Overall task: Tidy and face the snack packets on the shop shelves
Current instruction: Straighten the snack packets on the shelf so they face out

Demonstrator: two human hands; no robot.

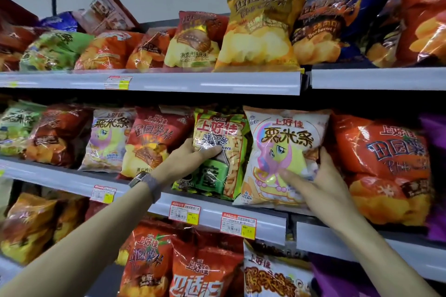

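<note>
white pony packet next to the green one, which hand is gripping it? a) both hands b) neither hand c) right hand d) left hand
c: the right hand grips the white pony packet at its lower right edge, while the left hand holds the green packet beside it.

Shop: snack packets, shelf price tags

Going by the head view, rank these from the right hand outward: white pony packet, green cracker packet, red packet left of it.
1. white pony packet, gripped by the right hand.
2. green cracker packet, next on its left.
3. red packet, farther left again.
</note>
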